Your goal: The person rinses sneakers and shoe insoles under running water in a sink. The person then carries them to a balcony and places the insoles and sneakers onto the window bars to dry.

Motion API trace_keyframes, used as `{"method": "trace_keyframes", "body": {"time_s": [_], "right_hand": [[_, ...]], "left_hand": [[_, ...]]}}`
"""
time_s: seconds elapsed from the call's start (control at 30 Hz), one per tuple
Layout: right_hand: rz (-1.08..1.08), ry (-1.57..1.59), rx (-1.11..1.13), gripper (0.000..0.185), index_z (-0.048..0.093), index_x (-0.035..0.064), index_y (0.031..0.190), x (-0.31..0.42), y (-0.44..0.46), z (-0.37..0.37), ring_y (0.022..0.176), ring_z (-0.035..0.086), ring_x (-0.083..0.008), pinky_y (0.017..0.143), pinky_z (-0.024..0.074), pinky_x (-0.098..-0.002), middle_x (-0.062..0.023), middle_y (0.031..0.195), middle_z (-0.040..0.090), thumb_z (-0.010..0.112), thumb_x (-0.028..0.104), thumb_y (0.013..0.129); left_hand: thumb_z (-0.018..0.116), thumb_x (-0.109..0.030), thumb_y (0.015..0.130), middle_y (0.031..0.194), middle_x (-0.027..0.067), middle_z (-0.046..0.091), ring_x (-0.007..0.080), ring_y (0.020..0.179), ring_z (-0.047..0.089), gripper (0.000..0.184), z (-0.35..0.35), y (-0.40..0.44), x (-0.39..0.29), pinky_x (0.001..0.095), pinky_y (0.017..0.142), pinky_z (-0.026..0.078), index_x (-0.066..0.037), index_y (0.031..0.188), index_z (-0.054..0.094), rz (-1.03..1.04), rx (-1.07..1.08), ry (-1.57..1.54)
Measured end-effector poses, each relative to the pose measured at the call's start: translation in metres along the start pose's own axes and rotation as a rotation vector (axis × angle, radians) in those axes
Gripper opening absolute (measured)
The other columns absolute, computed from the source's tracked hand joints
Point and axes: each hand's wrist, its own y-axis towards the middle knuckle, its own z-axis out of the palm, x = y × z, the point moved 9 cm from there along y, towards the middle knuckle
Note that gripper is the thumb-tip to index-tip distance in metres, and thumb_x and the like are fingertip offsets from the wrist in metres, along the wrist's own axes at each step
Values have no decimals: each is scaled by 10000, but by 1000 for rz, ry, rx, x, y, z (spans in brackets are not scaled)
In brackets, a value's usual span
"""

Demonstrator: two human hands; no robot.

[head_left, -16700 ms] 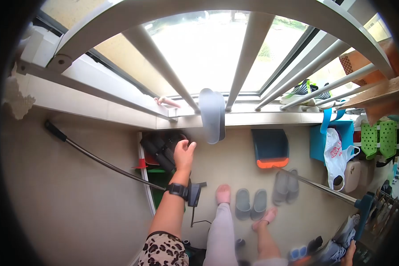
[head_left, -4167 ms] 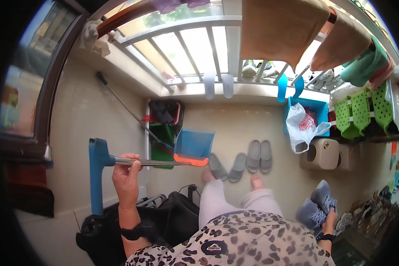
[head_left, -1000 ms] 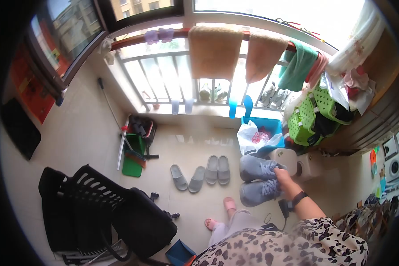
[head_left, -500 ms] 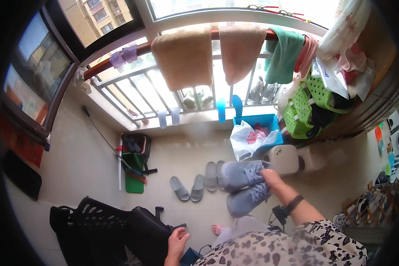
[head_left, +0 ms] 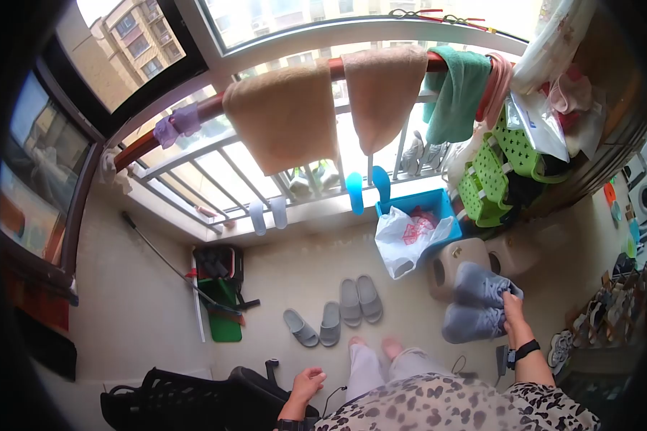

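My right hand (head_left: 513, 312) is closed on a pair of grey-blue lace-up sneakers (head_left: 474, 323), gripping them together at the heel openings, toes pointing left. They hang above the floor, in front of the beige stools (head_left: 453, 260). Low in the view, my left hand (head_left: 308, 383) is held beside the black chair (head_left: 194, 399), its fingers loosely bent and nothing visible in them. On the floor ahead of my feet stand two pairs of grey slippers (head_left: 361, 300).
A blue bin (head_left: 447, 205) with a white plastic bag stands by the railing. Green baskets (head_left: 482, 190) are stacked to its right. A broom and green dustpan (head_left: 225, 323) lean at the left. Towels (head_left: 280, 115) hang on the rail. At the far right is a shoe rack (head_left: 611, 316).
My right hand has carried the sneakers to the right, away from the slippers and over to the stools. My left hand has shifted slightly right. The view has turned a little.
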Motion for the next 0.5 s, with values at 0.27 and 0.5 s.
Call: {"method": "trace_keyframes", "body": {"time_s": [0.27,0.5], "right_hand": [[-23,29,-311,379,643,-65,903,-60,-9,-110,804,558,-129,742,451,-281,-59,860,626,493,282,892],[168,-13,-407,400,634,-84,944,-122,12,-139,849,568,-153,773,454,-287,-85,911,634,505,289,882]], "left_hand": [[678,-165,801,1012,121,631,189,892,622,360,0,84,-91,315,692,551,23,1092,581,82,67,159],[668,-168,814,988,86,636,163,870,618,336,65,109,-149,301,680,536,10,1085,581,16,100,271]]}}
